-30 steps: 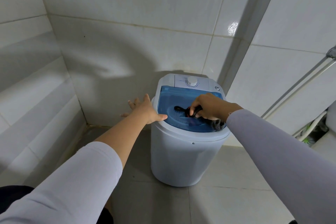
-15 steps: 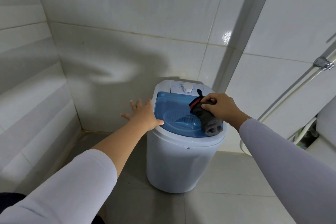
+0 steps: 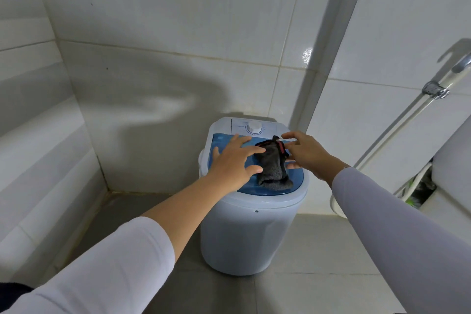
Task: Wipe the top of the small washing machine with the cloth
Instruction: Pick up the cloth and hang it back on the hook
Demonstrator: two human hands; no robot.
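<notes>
A small white washing machine stands in the tiled corner, with a blue see-through lid and a white dial at the back. A dark grey cloth with a red-edged strap lies bunched on the lid's middle. My left hand is spread over the lid's left half, its fingertips at the cloth's left edge. My right hand hovers at the cloth's right side with straight, spread fingers. Neither hand grips the cloth.
Tiled walls close in behind and to the left of the machine. A metal pipe with a bracket runs down the right wall. A white toilet stands at the far right. Grey floor tiles lie in front.
My right hand has let go of the cloth, which now lies on the lid. My left hand has moved from the machine's left rim onto the lid beside the cloth.
</notes>
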